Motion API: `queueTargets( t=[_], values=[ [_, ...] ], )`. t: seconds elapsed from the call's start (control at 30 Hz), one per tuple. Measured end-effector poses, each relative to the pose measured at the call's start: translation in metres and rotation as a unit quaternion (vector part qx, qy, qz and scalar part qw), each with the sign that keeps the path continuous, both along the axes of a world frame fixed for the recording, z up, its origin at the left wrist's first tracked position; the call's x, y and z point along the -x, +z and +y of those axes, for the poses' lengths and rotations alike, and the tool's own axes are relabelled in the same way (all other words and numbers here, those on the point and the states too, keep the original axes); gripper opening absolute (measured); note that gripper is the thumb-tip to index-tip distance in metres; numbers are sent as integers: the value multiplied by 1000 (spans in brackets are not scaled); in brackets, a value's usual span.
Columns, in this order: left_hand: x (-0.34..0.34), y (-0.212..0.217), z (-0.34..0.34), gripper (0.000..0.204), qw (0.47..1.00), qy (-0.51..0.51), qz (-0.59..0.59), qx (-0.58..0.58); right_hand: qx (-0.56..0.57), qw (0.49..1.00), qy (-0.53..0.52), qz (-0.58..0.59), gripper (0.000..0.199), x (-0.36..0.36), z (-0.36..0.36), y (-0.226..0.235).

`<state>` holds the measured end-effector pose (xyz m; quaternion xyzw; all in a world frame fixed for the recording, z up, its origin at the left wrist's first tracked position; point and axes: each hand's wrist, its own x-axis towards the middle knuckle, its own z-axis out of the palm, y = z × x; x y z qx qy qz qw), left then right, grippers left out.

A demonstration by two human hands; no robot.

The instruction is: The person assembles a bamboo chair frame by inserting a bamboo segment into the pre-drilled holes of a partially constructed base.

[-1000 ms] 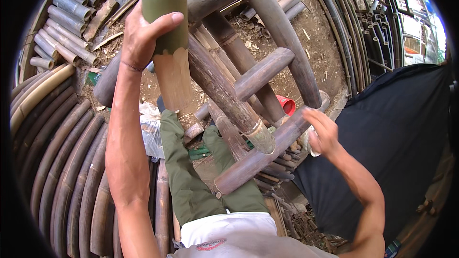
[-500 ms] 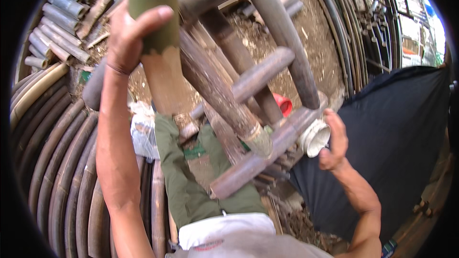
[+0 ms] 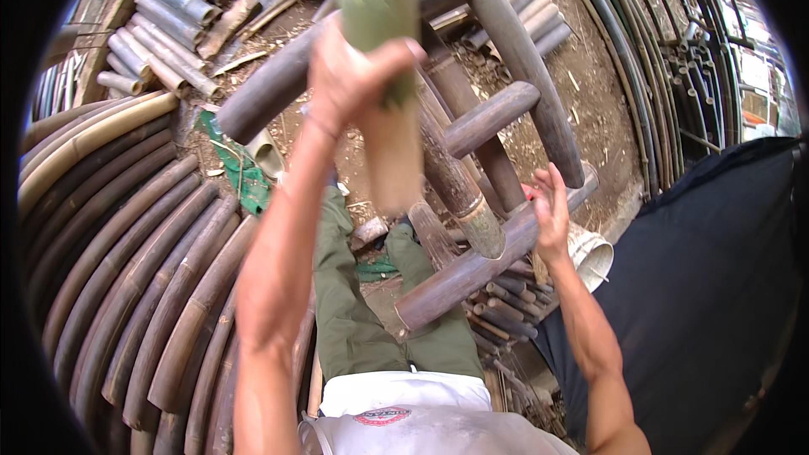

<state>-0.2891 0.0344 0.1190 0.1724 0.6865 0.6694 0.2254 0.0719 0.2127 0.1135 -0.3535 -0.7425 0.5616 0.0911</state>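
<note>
Over a yard stacked with bamboo, I hold one pole up and reach for the frame.

In the head view, my left hand (image 3: 358, 80) has its grip closed round a green bamboo pole (image 3: 379, 59) raised close to the camera; my right hand (image 3: 552, 211) is open, fingers spread, at the dark bamboo frame (image 3: 472, 265), beside a white bucket (image 3: 590, 257). Curved bamboo poles (image 3: 126, 286) lie at my left, a black tarp (image 3: 716, 286) at my right.
</note>
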Motion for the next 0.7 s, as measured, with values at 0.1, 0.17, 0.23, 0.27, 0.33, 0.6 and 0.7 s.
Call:
queueTargets(
  t=[0.1, 0.17, 0.23, 0.27, 0.33, 0.6, 0.7],
  values=[
    [-132, 57, 0, 76, 999, 3, -53, -4, 388, 913, 33, 119, 93, 30, -40, 78],
    [-204, 70, -2, 86, 995, -73, -63, 21, 432, 895, 47, 103, 102, 13, -56, 92],
    [-251, 60, -27, 95, 990, -130, -6, 52, 365, 929, 64, -17, 87, -1, -55, 111],
    [-271, 53, -42, 100, 985, -153, 20, 74, 324, 943, 59, -40, 83, -25, -54, 113],
    [-314, 28, -77, 102, 953, -185, 77, 228, 226, 969, 76, -69, 78, -59, -50, 122],
    [-338, 6, -102, 69, 802, -320, 69, 500, -47, 967, 198, -153, 83, -155, -106, 94],
    [-349, -25, -122, 71, 788, -340, 162, 487, -40, 968, 209, -135, 82, -154, -126, 80]
  ],
)
